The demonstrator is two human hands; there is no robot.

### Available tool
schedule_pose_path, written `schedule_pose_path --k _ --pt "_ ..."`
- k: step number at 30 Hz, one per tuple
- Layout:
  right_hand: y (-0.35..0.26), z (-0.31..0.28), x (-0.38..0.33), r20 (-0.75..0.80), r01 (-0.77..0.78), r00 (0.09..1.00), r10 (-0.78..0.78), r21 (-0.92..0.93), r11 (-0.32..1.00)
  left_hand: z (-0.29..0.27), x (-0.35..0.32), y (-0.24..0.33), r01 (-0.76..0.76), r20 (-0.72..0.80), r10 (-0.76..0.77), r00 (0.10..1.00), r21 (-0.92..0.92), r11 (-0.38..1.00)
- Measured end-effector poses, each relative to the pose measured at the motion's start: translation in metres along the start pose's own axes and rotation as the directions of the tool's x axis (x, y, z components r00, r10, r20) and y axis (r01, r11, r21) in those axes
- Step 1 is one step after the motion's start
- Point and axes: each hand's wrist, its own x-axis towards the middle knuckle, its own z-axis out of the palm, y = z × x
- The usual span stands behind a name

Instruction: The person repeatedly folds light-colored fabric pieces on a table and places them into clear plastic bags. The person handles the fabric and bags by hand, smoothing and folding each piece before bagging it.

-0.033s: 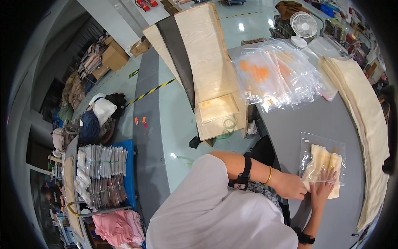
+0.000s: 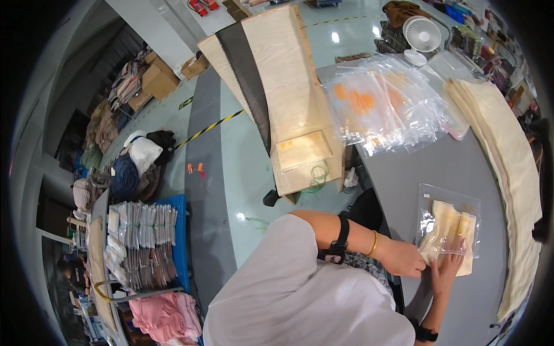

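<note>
From the head camera, the work in hand looks like bagging: a folded cream cloth point(image 2: 447, 228) lies inside a clear plastic bag point(image 2: 449, 225) flat on the grey bench point(image 2: 415, 167), near its front edge and just left of a long stack of cream cloths point(image 2: 508, 173). By my judgement the cloth is already in and the bag is being pressed flat or closed; the next move likely calls for smoothing out air toward the lower-left edge of the bag and keeping the cloth square inside, without letting the slick plastic slide on the bench.

The left hand point(image 2: 407, 258) reaches in from the left, forearm almost level, with a dark strap and a gold bangle at the wrist; its fingers rest on the bag's lower-left edge, but whether they pinch the plastic or only press on it I cannot tell. The right hand point(image 2: 447, 266) comes up from the lower edge, fingers spread apart and laid flat on the bag, holding nothing, a dark band on its wrist.

Farther back on the bench lies a heap of clear bags point(image 2: 384, 104), and beyond it a small white fan point(image 2: 423, 33).
</note>
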Motion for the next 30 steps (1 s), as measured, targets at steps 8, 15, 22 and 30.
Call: schedule_pose_path --k 8,15,22,30 --pt "0.009 -0.003 -0.012 0.000 0.107 0.994 -0.108 0.128 0.986 0.017 -0.007 -0.004 -0.072 -0.048 0.075 0.996 0.058 0.996" --pt "0.010 0.008 0.007 -0.029 -0.005 1.000 0.006 0.029 1.000 0.019 0.015 0.005 -0.101 -0.028 0.102 0.994 0.029 0.994" --pt "-0.024 -0.002 0.012 0.050 -0.178 0.984 0.171 0.232 0.956 0.023 0.038 0.002 0.137 0.278 -0.142 0.950 0.037 0.990" --pt "-0.040 0.010 0.000 -0.008 -0.166 0.983 0.182 0.378 0.911 0.024 0.029 0.003 0.377 0.177 -0.360 0.916 -0.076 0.923"
